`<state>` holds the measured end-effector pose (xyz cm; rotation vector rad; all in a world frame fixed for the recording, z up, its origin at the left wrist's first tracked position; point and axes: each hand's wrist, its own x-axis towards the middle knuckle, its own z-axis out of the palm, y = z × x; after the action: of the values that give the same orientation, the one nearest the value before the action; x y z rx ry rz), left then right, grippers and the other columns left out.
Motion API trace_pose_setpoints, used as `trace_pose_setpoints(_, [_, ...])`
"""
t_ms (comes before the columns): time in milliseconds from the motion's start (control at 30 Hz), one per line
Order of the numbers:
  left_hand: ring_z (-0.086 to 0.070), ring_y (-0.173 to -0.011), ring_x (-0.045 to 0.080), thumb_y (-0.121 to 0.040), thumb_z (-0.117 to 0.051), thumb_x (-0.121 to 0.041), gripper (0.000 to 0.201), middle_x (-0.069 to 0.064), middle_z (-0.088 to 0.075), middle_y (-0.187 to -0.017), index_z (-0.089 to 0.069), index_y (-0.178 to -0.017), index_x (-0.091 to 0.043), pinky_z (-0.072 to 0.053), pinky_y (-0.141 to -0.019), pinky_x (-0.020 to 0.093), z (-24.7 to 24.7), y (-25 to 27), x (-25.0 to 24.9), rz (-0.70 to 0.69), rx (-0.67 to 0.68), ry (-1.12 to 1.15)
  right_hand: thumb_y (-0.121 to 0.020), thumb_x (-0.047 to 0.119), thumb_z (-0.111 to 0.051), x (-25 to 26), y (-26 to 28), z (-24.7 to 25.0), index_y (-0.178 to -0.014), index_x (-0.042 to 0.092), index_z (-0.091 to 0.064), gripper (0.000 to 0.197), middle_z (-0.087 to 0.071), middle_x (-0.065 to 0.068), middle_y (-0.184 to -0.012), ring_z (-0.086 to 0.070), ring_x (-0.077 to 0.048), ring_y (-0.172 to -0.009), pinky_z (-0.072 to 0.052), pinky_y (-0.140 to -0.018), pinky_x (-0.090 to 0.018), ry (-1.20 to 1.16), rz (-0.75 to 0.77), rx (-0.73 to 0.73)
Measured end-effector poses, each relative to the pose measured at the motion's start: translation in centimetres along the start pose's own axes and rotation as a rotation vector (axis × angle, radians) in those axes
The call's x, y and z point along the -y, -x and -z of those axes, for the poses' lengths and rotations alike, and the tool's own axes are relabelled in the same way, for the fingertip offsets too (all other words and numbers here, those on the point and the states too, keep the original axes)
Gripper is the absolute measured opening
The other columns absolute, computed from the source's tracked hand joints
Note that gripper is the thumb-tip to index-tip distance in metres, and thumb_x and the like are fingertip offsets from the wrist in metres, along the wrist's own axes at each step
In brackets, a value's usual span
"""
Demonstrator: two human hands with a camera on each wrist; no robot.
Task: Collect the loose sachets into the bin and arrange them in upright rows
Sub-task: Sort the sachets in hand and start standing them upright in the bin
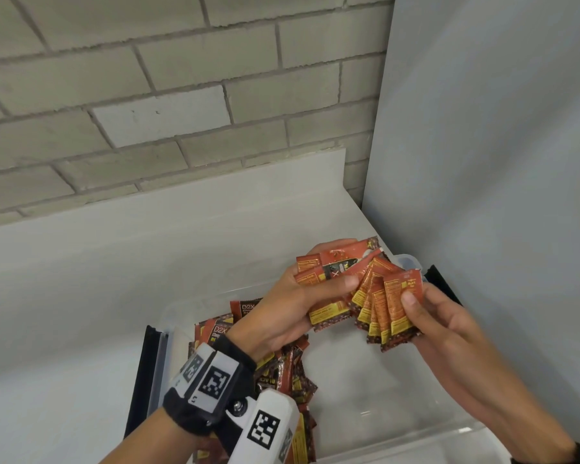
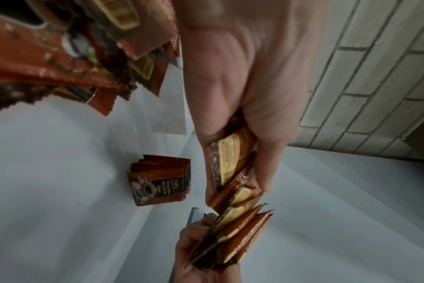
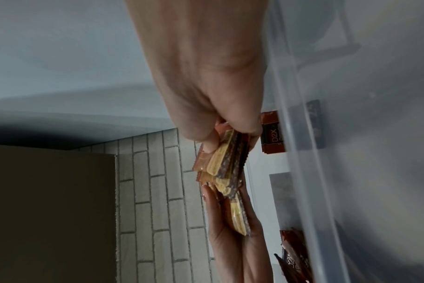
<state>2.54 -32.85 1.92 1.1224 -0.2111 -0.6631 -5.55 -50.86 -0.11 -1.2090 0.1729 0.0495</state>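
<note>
Red and orange sachets are held above a clear plastic bin point(image 1: 365, 383). My left hand point(image 1: 329, 286) grips a bundle of sachets point(image 1: 342, 262), thumb on top. My right hand point(image 1: 416, 309) pinches a fan of several sachets point(image 1: 385, 306) that overlaps the left bundle. The left wrist view has my left hand point(image 2: 242, 95) round its sachets point(image 2: 232, 159) and the right hand point(image 2: 199, 249) below. In the right wrist view the right hand point(image 3: 206, 86) pinches sachets point(image 3: 225, 162). A loose heap of sachets point(image 1: 292, 373) lies in the bin's left part. A small upright stack point(image 2: 160, 180) stands against the bin wall.
The bin sits on a white table point(image 1: 64, 313) in a corner. A brick wall point(image 1: 148, 95) is behind and a grey panel point(image 1: 499, 162) stands at the right. Black latches point(image 1: 144, 370) point(image 1: 439, 279) flank the bin's ends.
</note>
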Motion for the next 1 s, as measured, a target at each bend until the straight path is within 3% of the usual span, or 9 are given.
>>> trace_pose_setpoints(133, [-0.067,-0.100,0.026,-0.085,-0.060,-0.009,0.032,0.012,-0.070,-0.111,-0.063,-0.117,-0.015,-0.055,-0.087,0.038,0.1,0.0,-0.4,0.075,-0.031,0.056,-0.053,0.060,-0.082,0.0,-0.1,-0.1,-0.112,0.015,-0.065,0.076,-0.071,-0.010,-0.107,-0.069,-0.018,-0.094,-0.055,-0.072,-0.022,0.005,0.033,-0.024])
trace_pose_setpoints(233, [-0.071,-0.084,0.021,-0.089,-0.055,-0.007,0.016,0.010,-0.074,-0.095,-0.065,-0.101,-0.009,-0.058,-0.079,0.035,0.3,-0.1,-0.6,0.072,-0.075,0.035,-0.050,0.062,-0.083,0.0,-0.1,-0.1,-0.113,0.010,-0.063,0.084,-0.071,-0.010,-0.105,-0.069,-0.017,-0.092,-0.056,-0.068,-0.023,-0.017,0.075,-0.061])
trace_pose_setpoints(333, [-0.071,-0.085,0.023,-0.088,-0.057,-0.008,0.016,0.012,-0.073,-0.098,-0.066,-0.102,-0.006,-0.059,-0.078,0.036,0.4,0.0,-0.9,0.049,-0.091,-0.062,-0.057,0.058,-0.081,0.1,-0.1,-0.2,-0.112,0.009,-0.062,0.076,-0.072,-0.009,-0.103,-0.069,-0.016,-0.090,-0.055,-0.066,-0.023,-0.024,0.096,-0.080])
trace_pose_setpoints(433, [-0.069,-0.090,0.037,-0.087,-0.062,-0.013,0.030,0.023,-0.069,-0.107,-0.061,-0.115,0.000,-0.055,-0.083,0.052,0.6,0.2,-1.2,0.037,-0.095,-0.164,-0.070,0.041,-0.067,0.3,-0.1,-0.2,-0.108,0.008,-0.062,0.051,-0.071,-0.009,-0.095,-0.067,-0.016,-0.080,-0.055,-0.060,-0.025,-0.037,0.091,-0.082])
trace_pose_setpoints(533, [-0.066,-0.094,0.044,-0.087,-0.067,-0.020,0.034,0.027,-0.068,-0.105,-0.063,-0.114,0.000,-0.050,-0.085,0.064,0.9,0.3,-1.5,0.014,-0.139,-0.236,-0.071,0.040,-0.064,0.4,-0.1,-0.2,-0.107,0.014,-0.066,0.045,-0.071,-0.007,-0.095,-0.066,-0.016,-0.080,-0.055,-0.061,-0.027,-0.010,0.093,-0.088])
trace_pose_setpoints(633, [-0.070,-0.077,0.039,-0.086,-0.068,-0.021,0.027,0.029,-0.069,-0.094,-0.067,-0.104,-0.001,-0.058,-0.073,0.054,1.0,0.4,-1.6,0.028,-0.133,-0.294,-0.061,0.053,-0.080,0.3,0.0,-0.1,-0.111,0.020,-0.068,0.060,-0.071,-0.007,-0.102,-0.068,-0.019,-0.086,-0.057,-0.065,-0.031,0.034,0.082,-0.055])
trace_pose_setpoints(733, [-0.069,-0.062,0.032,-0.083,-0.070,-0.021,0.027,0.031,-0.069,-0.090,-0.069,-0.098,0.002,-0.060,-0.060,0.039,0.9,0.5,-1.3,0.067,-0.064,-0.308,-0.046,0.058,-0.087,0.1,-0.1,-0.2,-0.111,0.023,-0.070,0.077,-0.071,-0.006,-0.110,-0.068,-0.018,-0.099,-0.056,-0.075,-0.025,0.031,0.056,-0.024])
trace_pose_setpoints(900, [-0.070,-0.068,0.021,-0.077,-0.067,-0.038,0.037,0.013,-0.074,-0.084,-0.071,-0.094,-0.006,-0.057,-0.070,0.030,0.7,0.4,-1.0,0.113,-0.053,-0.326,-0.048,0.064,-0.082,0.2,0.2,-0.3,-0.105,0.027,-0.072,0.069,-0.072,-0.006,-0.107,-0.068,-0.018,-0.101,-0.054,-0.085,-0.023,0.114,-0.036,0.075])
trace_pose_setpoints(1000, [-0.069,-0.068,0.017,-0.085,-0.058,-0.041,0.031,0.003,-0.072,-0.078,-0.063,-0.093,-0.012,-0.056,-0.066,0.026,0.4,0.3,-0.9,0.184,-0.032,-0.292,-0.049,0.063,-0.081,0.2,0.4,-0.3,-0.103,0.029,-0.071,0.064,-0.071,-0.003,-0.106,-0.067,-0.016,-0.102,-0.054,-0.080,-0.019,0.127,-0.065,0.097])
